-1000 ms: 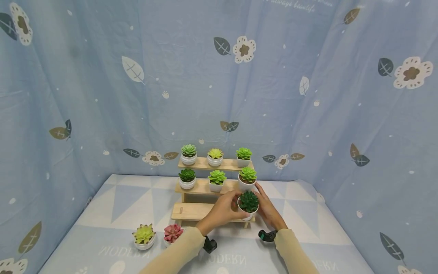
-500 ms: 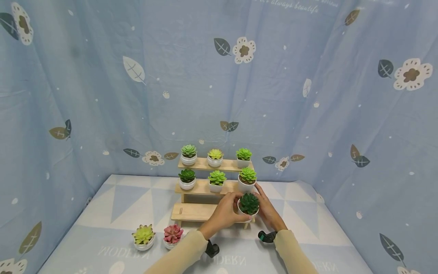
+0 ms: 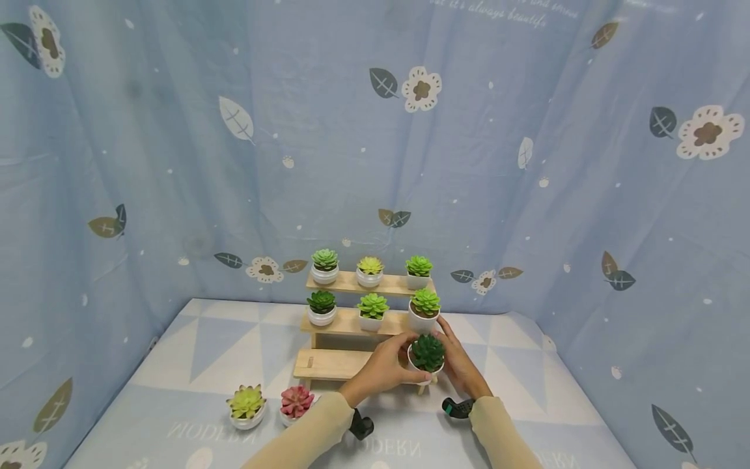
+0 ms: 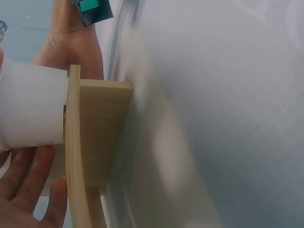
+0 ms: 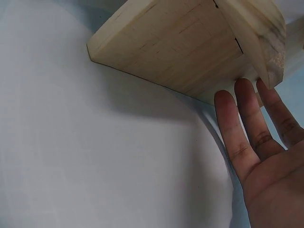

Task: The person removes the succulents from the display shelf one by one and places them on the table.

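In the head view, a dark green succulent point(image 3: 427, 353) in a white pot point(image 4: 33, 107) is at the right end of the lowest board of a wooden tiered stand point(image 3: 336, 363). The left wrist view shows the pot's base against that board. My left hand point(image 3: 383, 368) holds the pot from the left, thumb in front and fingers behind. My right hand point(image 3: 459, 365) is at the pot's right side. In the right wrist view its fingers point(image 5: 231, 123) are straight beside the stand's end; whether they touch it or the pot I cannot tell.
Several potted succulents stand on the upper two boards, including a bright green one point(image 3: 424, 306) just behind my hands. On the table point(image 3: 222, 352), a yellow-green succulent point(image 3: 247, 405) and a pink succulent point(image 3: 295, 405) stand front left, the pink one close to my left sleeve point(image 3: 310, 430).
The dark green succulent, with my left hand around its pot, has shifted very slightly toward me in the head view, and the whole scene has drifted slightly with it. The grip is unchanged.
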Motion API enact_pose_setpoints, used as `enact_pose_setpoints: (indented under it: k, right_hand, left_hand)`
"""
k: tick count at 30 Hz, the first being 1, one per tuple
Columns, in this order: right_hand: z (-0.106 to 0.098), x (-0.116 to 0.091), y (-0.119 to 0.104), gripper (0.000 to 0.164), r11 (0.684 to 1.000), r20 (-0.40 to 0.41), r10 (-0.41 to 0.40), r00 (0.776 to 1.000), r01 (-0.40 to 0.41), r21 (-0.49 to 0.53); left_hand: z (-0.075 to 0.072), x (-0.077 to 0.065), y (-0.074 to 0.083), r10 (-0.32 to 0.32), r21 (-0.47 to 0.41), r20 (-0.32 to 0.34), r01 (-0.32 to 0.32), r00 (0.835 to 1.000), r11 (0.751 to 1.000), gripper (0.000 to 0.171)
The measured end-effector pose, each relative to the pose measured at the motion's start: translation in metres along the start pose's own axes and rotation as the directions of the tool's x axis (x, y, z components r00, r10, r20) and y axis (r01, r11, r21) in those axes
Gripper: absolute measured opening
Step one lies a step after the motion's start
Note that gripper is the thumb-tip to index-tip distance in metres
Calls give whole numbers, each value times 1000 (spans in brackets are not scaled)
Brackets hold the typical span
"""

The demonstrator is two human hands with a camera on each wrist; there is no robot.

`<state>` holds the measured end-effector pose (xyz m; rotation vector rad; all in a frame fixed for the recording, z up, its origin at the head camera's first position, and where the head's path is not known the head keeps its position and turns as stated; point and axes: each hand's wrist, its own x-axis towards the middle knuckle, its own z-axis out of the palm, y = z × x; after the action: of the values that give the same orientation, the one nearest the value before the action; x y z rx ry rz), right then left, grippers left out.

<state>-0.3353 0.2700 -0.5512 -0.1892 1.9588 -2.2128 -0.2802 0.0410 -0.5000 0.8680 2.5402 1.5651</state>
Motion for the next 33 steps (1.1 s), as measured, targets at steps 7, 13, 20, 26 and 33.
enact_pose_setpoints:
  k: [7,13,20,26,33]
  right_hand:
    - [0,1,1,69,1000,25,-8,1000,8,-10]
    - [2,0,0,72,1000,41,-2,999,3,-4]
    - [3,-1,-1,70,1000,24,13,1000,-13,-3]
    - [3,0,-3,71,1000,9,15,1000,-15,-11]
    - [3,-3,-3,68,1000,0,15,1000,-15,-25]
  left_hand:
    - [-3,-2,0,10,-44,13,-10,1000,999,69]
    - [-6,-8,-1,-19,-58,2,19,1000,998,71]
    - [-13,-16,-3,-23,-58,-8,22,1000,998,74]
    - [-24,-24,-3,-33,-57,-28,31,999,998,75]
    - [-40,-34,0,-47,-41,-64,45,997,998,79]
